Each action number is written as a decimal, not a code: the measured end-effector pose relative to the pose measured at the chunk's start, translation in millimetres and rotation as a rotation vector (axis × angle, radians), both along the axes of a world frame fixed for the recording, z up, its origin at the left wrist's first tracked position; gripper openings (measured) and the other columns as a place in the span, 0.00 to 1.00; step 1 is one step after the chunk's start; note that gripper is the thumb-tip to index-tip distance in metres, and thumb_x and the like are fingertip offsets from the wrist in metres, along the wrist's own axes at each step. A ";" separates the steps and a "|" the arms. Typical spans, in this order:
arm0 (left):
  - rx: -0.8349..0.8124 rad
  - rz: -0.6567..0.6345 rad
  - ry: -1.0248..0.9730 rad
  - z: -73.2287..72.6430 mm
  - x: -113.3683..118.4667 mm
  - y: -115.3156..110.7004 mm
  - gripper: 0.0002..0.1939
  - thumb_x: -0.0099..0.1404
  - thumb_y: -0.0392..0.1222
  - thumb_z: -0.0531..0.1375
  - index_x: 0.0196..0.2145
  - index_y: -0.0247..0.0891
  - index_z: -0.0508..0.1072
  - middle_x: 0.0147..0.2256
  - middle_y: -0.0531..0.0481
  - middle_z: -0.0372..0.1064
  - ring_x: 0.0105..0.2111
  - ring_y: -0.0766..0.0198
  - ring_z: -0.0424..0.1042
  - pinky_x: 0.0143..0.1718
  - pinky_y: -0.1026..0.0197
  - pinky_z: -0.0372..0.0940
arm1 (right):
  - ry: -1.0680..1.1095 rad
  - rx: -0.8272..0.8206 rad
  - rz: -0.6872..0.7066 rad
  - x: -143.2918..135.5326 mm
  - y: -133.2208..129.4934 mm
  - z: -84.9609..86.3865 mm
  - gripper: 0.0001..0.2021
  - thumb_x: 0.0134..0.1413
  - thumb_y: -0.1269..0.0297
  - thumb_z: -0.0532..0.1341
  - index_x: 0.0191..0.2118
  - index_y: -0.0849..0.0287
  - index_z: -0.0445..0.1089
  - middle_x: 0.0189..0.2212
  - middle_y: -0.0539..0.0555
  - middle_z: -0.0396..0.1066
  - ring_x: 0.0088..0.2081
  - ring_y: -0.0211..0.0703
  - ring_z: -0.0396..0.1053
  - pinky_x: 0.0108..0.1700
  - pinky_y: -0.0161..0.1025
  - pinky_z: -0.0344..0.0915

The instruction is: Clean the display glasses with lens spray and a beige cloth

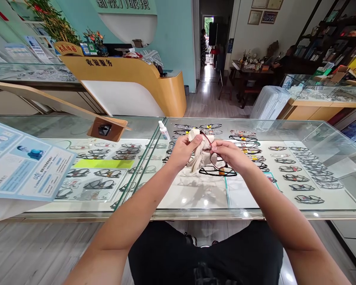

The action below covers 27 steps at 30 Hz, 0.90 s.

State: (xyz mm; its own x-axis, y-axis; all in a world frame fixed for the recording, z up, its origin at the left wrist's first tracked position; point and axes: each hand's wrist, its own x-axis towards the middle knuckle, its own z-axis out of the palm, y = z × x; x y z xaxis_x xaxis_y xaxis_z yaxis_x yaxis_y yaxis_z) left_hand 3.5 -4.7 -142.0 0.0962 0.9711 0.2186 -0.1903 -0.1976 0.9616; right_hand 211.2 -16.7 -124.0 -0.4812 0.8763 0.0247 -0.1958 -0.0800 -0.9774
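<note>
Above the glass display case, my left hand (184,149) pinches a cream cleaning cloth (200,152) that is folded over part of a pair of eyeglasses (211,145) with a dark reddish frame. My right hand (228,153) is closed on the other side of the same eyeglasses, fingertips at the frame. The cloth hides much of one lens and hangs down below my left fingers. A black pair of eyeglasses (217,171) shows just under my hands, inside the case. Behind my left hand, a small white spray bottle (164,130) stands on the glass.
The glass display case (255,213) spans the space before me, with rows of eyeglasses (308,199) inside. At left, a blue printed card (26,162) and a wooden stand (108,128) rise above the glass. Beyond are a wooden counter (130,73) and a silver suitcase (269,103).
</note>
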 end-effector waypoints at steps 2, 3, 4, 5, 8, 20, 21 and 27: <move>-0.002 -0.026 0.003 -0.5 -0.9 1.0 0.34 0.55 0.72 0.77 0.29 0.36 0.75 0.26 0.53 0.69 0.28 0.66 0.65 0.33 0.62 0.64 | 0.010 -0.026 0.003 0.2 -0.4 1.1 0.16 0.49 0.50 0.78 0.29 0.56 0.77 0.28 0.49 0.72 0.30 0.40 0.65 0.34 0.38 0.60; -0.006 -0.052 0.001 0.0 -1.5 1.2 0.33 0.55 0.70 0.78 0.31 0.35 0.76 0.28 0.52 0.70 0.29 0.65 0.67 0.35 0.62 0.66 | 0.017 -0.041 0.008 0.3 -0.6 1.5 0.17 0.49 0.50 0.79 0.29 0.56 0.77 0.27 0.49 0.72 0.29 0.40 0.65 0.33 0.38 0.60; -0.012 -0.083 -0.002 0.9 -2.1 1.1 0.33 0.54 0.69 0.79 0.33 0.35 0.78 0.30 0.51 0.73 0.31 0.64 0.69 0.36 0.61 0.67 | 0.026 -0.055 0.015 0.4 -0.7 1.7 0.18 0.48 0.49 0.79 0.30 0.56 0.76 0.26 0.48 0.71 0.28 0.39 0.64 0.32 0.37 0.59; -0.020 -0.114 -0.004 2.1 -2.7 0.8 0.32 0.53 0.67 0.80 0.36 0.35 0.79 0.32 0.50 0.75 0.32 0.63 0.71 0.38 0.61 0.69 | 0.036 -0.067 0.022 0.5 -0.9 1.7 0.18 0.48 0.49 0.79 0.30 0.56 0.76 0.26 0.48 0.71 0.27 0.38 0.63 0.31 0.37 0.59; -0.033 -0.166 0.005 6.2 -3.4 -1.4 0.33 0.50 0.61 0.83 0.40 0.34 0.80 0.36 0.49 0.77 0.35 0.62 0.73 0.38 0.62 0.69 | 0.066 -0.092 0.033 0.3 -1.3 0.7 0.20 0.46 0.48 0.81 0.31 0.56 0.77 0.26 0.48 0.72 0.27 0.38 0.64 0.30 0.37 0.60; 0.081 0.009 0.071 8.5 6.0 -13.1 0.31 0.50 0.66 0.81 0.32 0.36 0.78 0.28 0.52 0.73 0.28 0.65 0.67 0.31 0.64 0.65 | 0.101 -0.072 0.113 -9.6 -12.3 -7.1 0.21 0.53 0.46 0.80 0.36 0.58 0.77 0.30 0.49 0.75 0.30 0.38 0.69 0.36 0.38 0.65; 0.100 0.035 0.070 9.3 7.2 -15.0 0.32 0.53 0.69 0.79 0.30 0.36 0.77 0.26 0.52 0.71 0.27 0.66 0.66 0.30 0.64 0.63 | 0.097 -0.064 0.112 -10.7 -12.8 -8.6 0.21 0.53 0.46 0.80 0.36 0.58 0.77 0.31 0.49 0.75 0.32 0.39 0.70 0.37 0.38 0.66; 0.122 0.063 0.075 4.7 5.2 -12.7 0.38 0.64 0.77 0.68 0.23 0.37 0.70 0.21 0.52 0.65 0.22 0.68 0.60 0.25 0.63 0.57 | 0.073 -0.029 0.107 -12.7 -12.4 -9.7 0.23 0.51 0.43 0.80 0.36 0.58 0.77 0.32 0.50 0.77 0.34 0.39 0.72 0.40 0.38 0.67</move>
